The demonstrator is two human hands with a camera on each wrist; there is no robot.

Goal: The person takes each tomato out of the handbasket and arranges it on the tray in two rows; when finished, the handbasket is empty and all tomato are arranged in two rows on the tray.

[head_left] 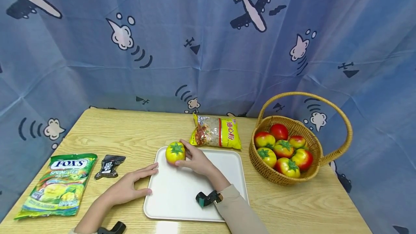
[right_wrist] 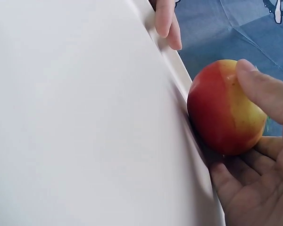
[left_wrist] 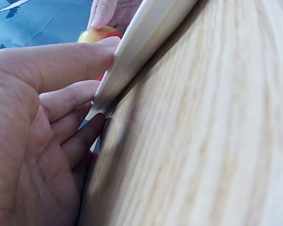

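A yellow and red tomato [head_left: 175, 153] with a green leafy top is at the back left corner of the white tray [head_left: 182, 194]. My right hand [head_left: 199, 160] holds it between thumb and fingers; in the right wrist view the tomato [right_wrist: 224, 108] shows its red side, beside the tray's rim [right_wrist: 177, 70]. My left hand [head_left: 128, 187] touches the tray's left edge with fairly straight fingers. The left wrist view shows that thumb and fingers [left_wrist: 70, 99] against the rim.
A wicker basket [head_left: 276, 178] with several tomatoes stands right of the tray. Behind the tray lies a yellow pasta bag [head_left: 214, 133]. To the left are a green Fox's candy bag [head_left: 58, 187] and a small black packet [head_left: 109, 166]. A blue curtain [head_left: 195, 68] hangs behind the table.
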